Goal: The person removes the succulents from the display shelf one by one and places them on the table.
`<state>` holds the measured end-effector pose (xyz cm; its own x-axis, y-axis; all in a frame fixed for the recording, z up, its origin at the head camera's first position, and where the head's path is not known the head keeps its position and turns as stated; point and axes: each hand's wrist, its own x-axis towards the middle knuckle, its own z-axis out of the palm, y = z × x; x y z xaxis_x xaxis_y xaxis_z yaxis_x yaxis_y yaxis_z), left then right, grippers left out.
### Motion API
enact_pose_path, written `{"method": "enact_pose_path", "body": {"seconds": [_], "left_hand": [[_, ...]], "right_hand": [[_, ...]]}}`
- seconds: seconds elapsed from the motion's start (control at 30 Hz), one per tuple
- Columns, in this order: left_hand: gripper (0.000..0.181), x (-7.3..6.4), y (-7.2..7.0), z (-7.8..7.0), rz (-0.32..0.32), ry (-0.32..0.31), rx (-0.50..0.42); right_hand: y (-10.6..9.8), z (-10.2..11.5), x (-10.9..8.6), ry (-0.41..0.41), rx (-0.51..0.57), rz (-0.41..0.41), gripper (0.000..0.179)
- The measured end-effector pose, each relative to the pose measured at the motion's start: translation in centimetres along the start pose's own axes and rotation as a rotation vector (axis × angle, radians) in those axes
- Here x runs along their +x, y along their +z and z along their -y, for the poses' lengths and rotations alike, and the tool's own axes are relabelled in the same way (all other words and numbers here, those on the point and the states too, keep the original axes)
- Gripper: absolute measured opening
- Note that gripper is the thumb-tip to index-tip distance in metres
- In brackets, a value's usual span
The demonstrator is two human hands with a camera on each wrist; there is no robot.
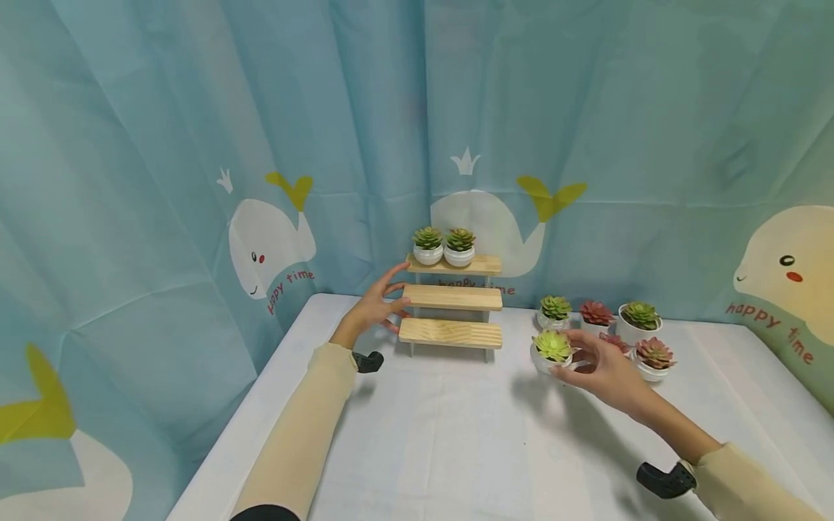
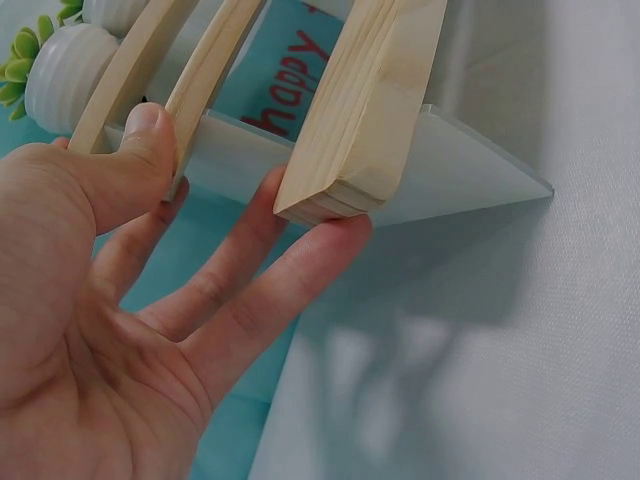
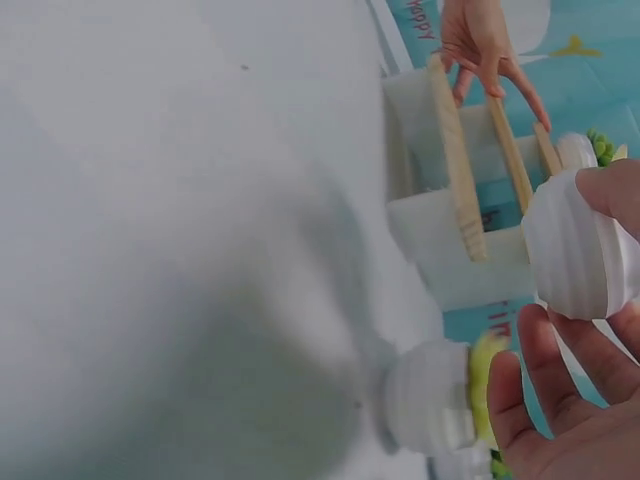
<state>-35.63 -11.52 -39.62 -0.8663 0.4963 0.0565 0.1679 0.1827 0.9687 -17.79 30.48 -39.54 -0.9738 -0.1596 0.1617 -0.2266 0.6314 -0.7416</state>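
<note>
At the left end of a three-tier wooden display stand [image 1: 451,297], my left hand [image 1: 373,307] spreads its fingers across the tiers. In the left wrist view, its thumb [image 2: 145,122] lies at the middle plank and two fingertips touch the end of the lowest plank [image 2: 365,110]. My right hand [image 1: 609,370] pinches a white ribbed pot [image 3: 572,248] between thumb and fingers. A yellow-green succulent [image 1: 552,346] grows in it, in front of the other pots at the right. Two green potted succulents [image 1: 428,255] stand on the top tier's left part.
Right of the stand, several potted succulents are grouped: a green one [image 1: 554,308], a red one [image 1: 596,313], a larger green one [image 1: 641,317] and a pinkish one [image 1: 654,354]. A blue whale-print curtain [image 1: 384,108] hangs behind the white-covered table [image 1: 430,427].
</note>
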Motion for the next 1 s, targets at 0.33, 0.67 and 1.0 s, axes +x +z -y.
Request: {"method": "enact_pose_path", "body": {"seconds": [0.33, 0.67, 1.0], "left_hand": [[0.077, 0.0, 0.0, 0.0, -0.010, -0.019, 0.005], [0.077, 0.1, -0.2, 0.0, -0.020, -0.037, 0.009], [0.077, 0.3, -0.1, 0.2, -0.015, -0.030, 0.010]], "right_hand": [[1.5, -1.8, -1.5, 0.042, 0.097, 0.031, 0.070], [2.7, -3.5, -2.2, 0.017, 0.150, 0.053, 0.064], [3.3, -4.2, -2.8, -0.009, 0.112, 0.061, 0.062]]}}
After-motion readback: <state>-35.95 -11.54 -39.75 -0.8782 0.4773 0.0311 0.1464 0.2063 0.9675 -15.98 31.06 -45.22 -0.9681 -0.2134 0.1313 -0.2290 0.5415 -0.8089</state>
